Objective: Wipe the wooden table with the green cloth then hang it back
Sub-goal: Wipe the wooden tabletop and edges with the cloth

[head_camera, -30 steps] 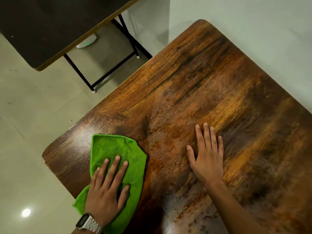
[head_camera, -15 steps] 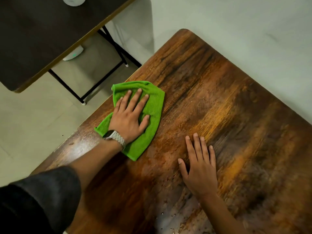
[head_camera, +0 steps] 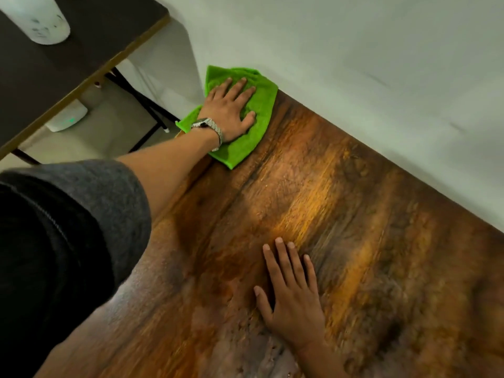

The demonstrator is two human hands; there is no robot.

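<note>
hands: 2 [head_camera: 230, 109] [head_camera: 293, 304] | green cloth [head_camera: 256, 126]: 1 | tables: 2 [head_camera: 341, 241] [head_camera: 81, 50] | wristwatch [head_camera: 210, 128]: 1 | white cup [head_camera: 41, 19]: 1

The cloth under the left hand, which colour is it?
Bright green cloth, seen in the head view.

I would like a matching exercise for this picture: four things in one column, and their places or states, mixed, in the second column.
1. green cloth
2. right hand
3. left hand
4. white container

a. flat on bare wood
b. on the dark table
c. pressing on the cloth
d. at the wooden table's far corner

Pairs: 1-d, 2-a, 3-c, 4-b
</note>
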